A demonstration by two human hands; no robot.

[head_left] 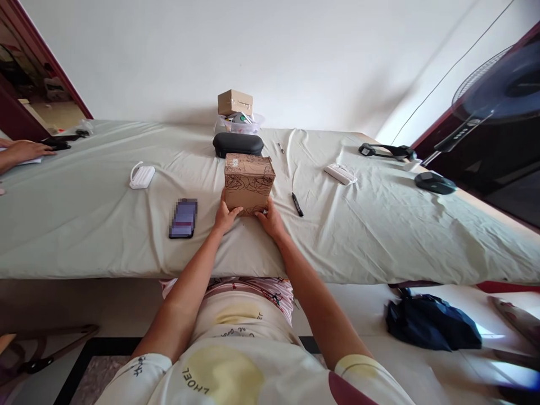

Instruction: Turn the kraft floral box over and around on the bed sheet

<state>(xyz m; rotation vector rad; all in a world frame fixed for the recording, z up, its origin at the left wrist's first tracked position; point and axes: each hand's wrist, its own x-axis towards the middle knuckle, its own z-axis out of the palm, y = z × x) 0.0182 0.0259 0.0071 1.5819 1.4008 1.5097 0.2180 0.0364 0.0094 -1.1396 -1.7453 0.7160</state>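
Note:
A brown cardboard box point(248, 181) with a dark line pattern stands on the pale green cloth of the table point(84, 225). My left hand point(224, 215) grips its near left corner, thumb on the front face. At the near right corner my right hand point(271, 221) presses against the box with its fingers closed on the lower edge. Both hands hold the box on the cloth. A black marker point(297, 204) lies just right of my right hand. A phone point(183, 218) lies to the left of my left hand.
Behind the box are a black case point(238, 144), a clear tub point(239, 125) of small items and a small brown box point(235, 102). White chargers point(142, 175) point(341, 173), a headset point(386, 151) and a mouse point(434, 182) lie about. Another person's hand point(23, 151) rests far left. A fan point(498, 90) stands right.

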